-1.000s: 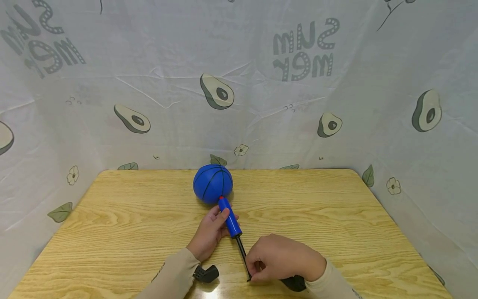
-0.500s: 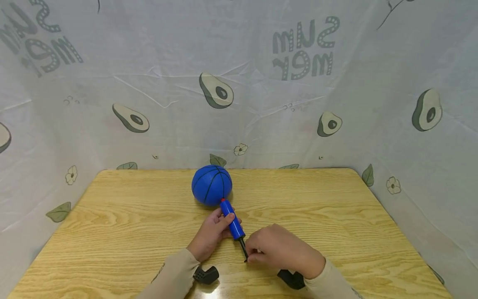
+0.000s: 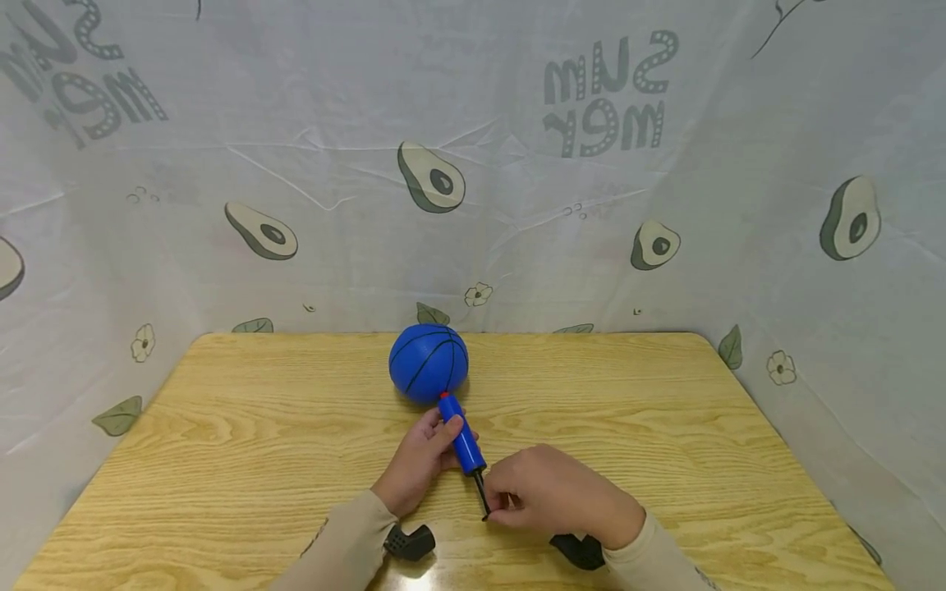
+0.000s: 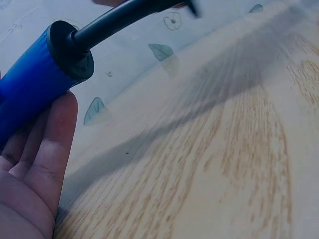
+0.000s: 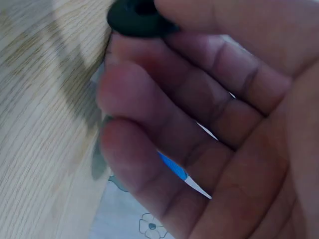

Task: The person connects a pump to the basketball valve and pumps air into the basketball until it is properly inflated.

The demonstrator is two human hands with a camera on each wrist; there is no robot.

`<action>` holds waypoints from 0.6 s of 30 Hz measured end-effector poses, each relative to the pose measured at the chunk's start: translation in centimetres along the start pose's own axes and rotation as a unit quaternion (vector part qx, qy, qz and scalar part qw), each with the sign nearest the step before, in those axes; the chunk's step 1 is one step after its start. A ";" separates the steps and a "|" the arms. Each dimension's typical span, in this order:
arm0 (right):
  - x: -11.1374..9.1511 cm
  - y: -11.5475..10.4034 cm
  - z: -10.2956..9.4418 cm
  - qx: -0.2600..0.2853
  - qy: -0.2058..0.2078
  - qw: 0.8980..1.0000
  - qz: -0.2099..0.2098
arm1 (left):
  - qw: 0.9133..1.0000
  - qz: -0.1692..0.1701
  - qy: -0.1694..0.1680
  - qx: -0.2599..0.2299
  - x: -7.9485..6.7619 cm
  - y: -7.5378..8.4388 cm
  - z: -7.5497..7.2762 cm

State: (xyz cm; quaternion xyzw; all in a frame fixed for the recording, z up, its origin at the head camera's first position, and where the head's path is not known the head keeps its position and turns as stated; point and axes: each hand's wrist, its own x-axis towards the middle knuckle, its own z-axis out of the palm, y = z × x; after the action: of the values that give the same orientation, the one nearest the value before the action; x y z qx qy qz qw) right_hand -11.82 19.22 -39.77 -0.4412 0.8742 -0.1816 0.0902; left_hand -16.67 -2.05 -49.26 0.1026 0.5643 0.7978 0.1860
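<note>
A blue hand pump (image 3: 467, 447) slants across the middle of the head view, its red tip right at a blue ball (image 3: 429, 364) with black seam lines. My left hand (image 3: 417, 464) grips the pump's barrel, thumb on top and fingers beneath. From the barrel's near end comes a thin black plunger rod (image 4: 119, 22), its lower part showing outside. The right hand (image 3: 550, 497) pinches the rod's outer end. In the right wrist view the black handle end (image 5: 132, 22) sits under the thumb, the other fingers curled loosely below it.
The wood-grain table (image 3: 259, 427) reaches back to a pale curtain (image 3: 355, 205) printed with avocados and leaves, which also hangs at both sides. Black wrist-worn pieces (image 3: 410, 542) sit at both cuffs, close over the tabletop.
My right hand has moved forward, sliding the rod farther into the barrel, so less of it shows. The ball has shifted slightly to the right. The left hand keeps its grip.
</note>
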 end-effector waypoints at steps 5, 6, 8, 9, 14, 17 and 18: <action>-0.1 -0.5 -0.1 0.026 -0.043 0.999 -0.007 | 1.000 -0.001 0.009 -0.008 0.0 0.1 -0.1; -0.2 -0.5 -0.1 0.031 -0.050 0.998 -0.011 | 1.000 -0.002 0.011 -0.009 0.0 0.0 -0.2; -0.2 -0.5 0.0 0.042 -0.063 0.997 -0.019 | 1.000 -0.003 0.015 -0.009 -0.1 0.0 -0.2; -0.3 -0.6 0.1 0.047 -0.068 0.996 -0.024 | 1.000 -0.002 0.016 -0.010 -0.1 0.0 -0.2; -0.5 -0.7 0.2 0.061 -0.095 0.993 -0.027 | 1.000 0.007 0.024 -0.017 -0.1 0.0 -0.2; -0.5 -0.7 0.2 0.057 -0.103 0.993 -0.015 | 0.999 0.012 0.031 -0.024 -0.1 0.1 -0.2; -0.5 -0.7 0.2 0.052 -0.103 0.993 -0.009 | 0.999 0.013 0.034 -0.026 -0.1 0.1 -0.2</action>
State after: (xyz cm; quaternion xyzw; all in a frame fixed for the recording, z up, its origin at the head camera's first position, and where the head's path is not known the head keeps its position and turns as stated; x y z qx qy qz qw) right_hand -11.00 19.19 -39.69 -0.4606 0.8455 -0.1810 0.2006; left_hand -16.69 -2.31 -49.27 0.0781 0.5483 0.8172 0.1594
